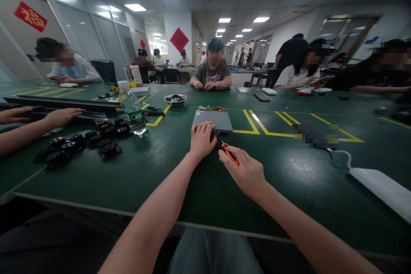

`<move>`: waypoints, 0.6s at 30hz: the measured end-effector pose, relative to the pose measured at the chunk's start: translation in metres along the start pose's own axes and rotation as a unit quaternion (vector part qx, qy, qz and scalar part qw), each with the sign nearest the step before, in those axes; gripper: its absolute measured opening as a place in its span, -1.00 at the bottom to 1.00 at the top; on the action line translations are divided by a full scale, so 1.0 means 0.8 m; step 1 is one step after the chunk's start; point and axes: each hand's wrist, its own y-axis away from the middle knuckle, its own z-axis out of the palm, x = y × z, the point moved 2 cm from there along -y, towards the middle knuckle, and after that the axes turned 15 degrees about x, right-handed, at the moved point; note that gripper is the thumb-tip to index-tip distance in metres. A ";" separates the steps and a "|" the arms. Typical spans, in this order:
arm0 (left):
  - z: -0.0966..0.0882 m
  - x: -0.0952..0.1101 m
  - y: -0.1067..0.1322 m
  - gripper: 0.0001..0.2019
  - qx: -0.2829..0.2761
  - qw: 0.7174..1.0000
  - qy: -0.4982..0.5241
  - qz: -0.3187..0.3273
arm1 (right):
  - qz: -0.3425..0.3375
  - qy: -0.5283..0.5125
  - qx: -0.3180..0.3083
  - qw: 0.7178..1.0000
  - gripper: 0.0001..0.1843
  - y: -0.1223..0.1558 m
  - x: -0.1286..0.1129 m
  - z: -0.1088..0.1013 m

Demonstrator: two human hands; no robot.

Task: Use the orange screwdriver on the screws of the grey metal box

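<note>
A flat grey metal box point(214, 120) lies on the green table point(180, 180) in front of me, with coloured wires point(210, 108) at its far edge. My left hand point(201, 139) rests on the box's near left corner, fingers curled over its edge. My right hand point(244, 170) is closed around an orange-handled screwdriver point(230, 154), whose tip points at the box's near side.
A water bottle point(132, 107) and several black round parts point(86, 142) sit to the left, near a co-worker's forearms point(35, 120). A metal bowl point(175, 99) stands behind the box. A white device point(382, 187) with a cable lies at right. Other people sit around the table.
</note>
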 end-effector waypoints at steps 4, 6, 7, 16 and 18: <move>-0.001 0.000 0.001 -0.71 0.001 1.000 0.001 0.002 | 0.003 -0.009 -0.018 1.000 -0.77 -0.019 0.006 -0.005; -0.001 0.000 0.001 -0.71 -0.001 1.000 -0.002 0.004 | -0.003 -0.011 -0.040 0.999 -0.70 -0.028 0.003 -0.005; -0.001 0.000 0.001 -0.70 -0.003 1.000 -0.002 0.007 | -0.019 -0.009 -0.038 0.999 -0.68 -0.031 0.001 -0.005; 0.001 0.005 0.002 -0.66 0.002 1.000 -0.004 -0.017 | -0.067 -0.078 0.034 0.994 -0.68 -0.016 0.002 0.008; 0.000 0.005 0.001 -0.63 -0.006 1.000 0.007 -0.013 | -0.066 -0.119 0.022 0.990 -0.70 -0.006 -0.001 0.009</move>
